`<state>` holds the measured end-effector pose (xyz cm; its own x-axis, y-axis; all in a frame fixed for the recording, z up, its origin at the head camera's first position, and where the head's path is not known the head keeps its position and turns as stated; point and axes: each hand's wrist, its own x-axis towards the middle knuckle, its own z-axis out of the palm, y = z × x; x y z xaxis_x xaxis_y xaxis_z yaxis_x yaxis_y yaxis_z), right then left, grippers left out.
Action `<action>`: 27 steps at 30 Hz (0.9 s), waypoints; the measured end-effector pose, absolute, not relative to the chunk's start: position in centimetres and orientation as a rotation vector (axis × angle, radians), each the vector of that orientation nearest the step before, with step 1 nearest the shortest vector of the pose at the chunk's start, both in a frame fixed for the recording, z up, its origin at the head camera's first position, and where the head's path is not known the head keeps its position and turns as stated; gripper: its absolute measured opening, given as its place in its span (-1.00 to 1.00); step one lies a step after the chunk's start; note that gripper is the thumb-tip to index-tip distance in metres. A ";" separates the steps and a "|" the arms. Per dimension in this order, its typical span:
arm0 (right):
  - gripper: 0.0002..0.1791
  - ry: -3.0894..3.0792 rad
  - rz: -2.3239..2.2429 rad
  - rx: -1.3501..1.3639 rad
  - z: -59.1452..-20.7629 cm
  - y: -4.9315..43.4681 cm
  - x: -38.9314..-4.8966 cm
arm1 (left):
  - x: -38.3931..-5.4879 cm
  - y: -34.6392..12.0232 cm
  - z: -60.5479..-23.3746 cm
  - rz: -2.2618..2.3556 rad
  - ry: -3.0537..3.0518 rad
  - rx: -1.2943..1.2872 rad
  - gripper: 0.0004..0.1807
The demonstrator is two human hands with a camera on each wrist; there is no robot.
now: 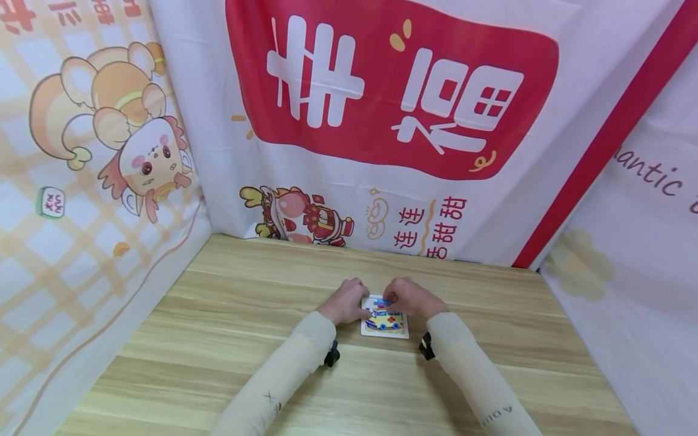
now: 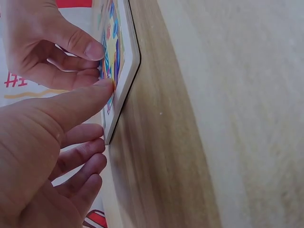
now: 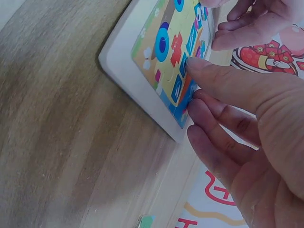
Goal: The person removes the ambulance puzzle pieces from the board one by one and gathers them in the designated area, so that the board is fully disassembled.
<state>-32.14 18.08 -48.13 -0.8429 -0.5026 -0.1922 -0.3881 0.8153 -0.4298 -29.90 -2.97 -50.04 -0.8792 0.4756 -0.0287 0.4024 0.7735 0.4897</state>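
A small jigsaw puzzle (image 1: 391,330) with a white frame and a yellow ambulance picture lies flat on the wooden table. At its left side, my left hand (image 1: 347,302) holds the frame, the thumb (image 2: 102,88) on the picture and the fingertips at the outer edge. My right hand (image 1: 412,297) reaches over the upper right part, with curled fingers; its thumb (image 3: 202,69) rests on the picture near a blue window. The right fingertips cover part of the picture, and I cannot tell whether a loose piece is between them.
The wooden table (image 1: 262,303) extends around the puzzle. A printed cloth (image 1: 212,151) hangs along the back edge, with more printed cloth at both sides. Black wrist cameras sit below both wrists. A small green-and-white thing (image 3: 146,221) shows low in the right wrist view.
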 end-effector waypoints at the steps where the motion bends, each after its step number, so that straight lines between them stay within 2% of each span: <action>1: -0.83 2.703 -0.550 -0.684 -48.2 18.1 -32.1 | -29.9 -2.9 -50.1 0.716 2.820 0.706 -0.47; 13: -0.82 2.709 -0.547 -0.747 -48.0 18.3 -32.1 | -30.2 -1.8 -50.7 0.740 2.803 0.799 -0.50; 25: -0.79 2.654 -0.603 -0.671 -47.5 18.1 -32.8 | -30.8 -1.3 -50.8 0.797 2.779 0.814 -0.53; 27: -0.79 2.661 -0.590 -0.652 -47.6 18.1 -33.0 | -31.7 -1.1 -51.9 0.819 2.772 0.814 -0.53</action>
